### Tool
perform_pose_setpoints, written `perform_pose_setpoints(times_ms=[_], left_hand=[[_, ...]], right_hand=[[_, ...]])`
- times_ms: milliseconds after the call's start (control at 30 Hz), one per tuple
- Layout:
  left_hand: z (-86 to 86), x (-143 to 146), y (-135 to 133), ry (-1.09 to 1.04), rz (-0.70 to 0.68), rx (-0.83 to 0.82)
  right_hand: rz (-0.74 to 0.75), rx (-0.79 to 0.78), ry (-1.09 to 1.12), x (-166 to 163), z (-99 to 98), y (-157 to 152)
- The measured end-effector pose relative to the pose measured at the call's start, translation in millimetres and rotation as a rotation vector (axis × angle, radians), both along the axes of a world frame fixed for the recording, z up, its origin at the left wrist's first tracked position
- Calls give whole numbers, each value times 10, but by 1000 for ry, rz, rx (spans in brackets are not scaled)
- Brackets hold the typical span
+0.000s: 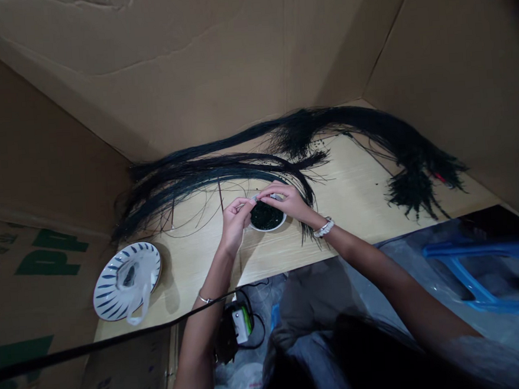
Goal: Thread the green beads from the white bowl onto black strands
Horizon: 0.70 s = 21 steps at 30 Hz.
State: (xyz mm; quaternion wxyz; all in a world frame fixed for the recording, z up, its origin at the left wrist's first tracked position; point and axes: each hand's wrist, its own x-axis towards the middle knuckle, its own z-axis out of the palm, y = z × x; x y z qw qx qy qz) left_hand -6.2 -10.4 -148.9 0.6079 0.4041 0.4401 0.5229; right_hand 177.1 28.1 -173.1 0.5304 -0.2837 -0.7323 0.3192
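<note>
My left hand (235, 217) and my right hand (286, 199) meet just above a small white bowl (268, 226) filled with tiny dark beads. Both hands are pinched, fingertips close together over the bowl's rim. Something small and pale shows between the fingertips; I cannot make out what it is. Thin dark strands run from the hands across the wooden table (357, 193). A pale watch sits on my right wrist, a thin bangle on my left.
Long bundles of dark beaded strands (291, 139) lie across the table's back, ending in a tuft (412, 187) at the right. A blue-striped plate (110, 288) holding a white plastic bag sits at the front left. Cardboard walls surround the table. A blue plastic stool (478, 274) stands at the lower right.
</note>
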Motion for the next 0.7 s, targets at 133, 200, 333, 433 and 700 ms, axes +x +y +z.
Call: perform_pose_setpoints(times_ms=[133,200,333,433,700], left_hand=[[1,2,4,-2,2,-5],[6,3,2,-1,0,0],[15,5,-3,-1,0,-1],[11,2,2,0,-1,-4],[-9,-12,9,-5,-12,18]], right_hand=[[-5,-29,1,0,3,-5],[2,-31,12,0,1,-4],[10,-27,16,1,-4,2],[9,-47,1,4,2,2],[41,-132,32,11,0,5]])
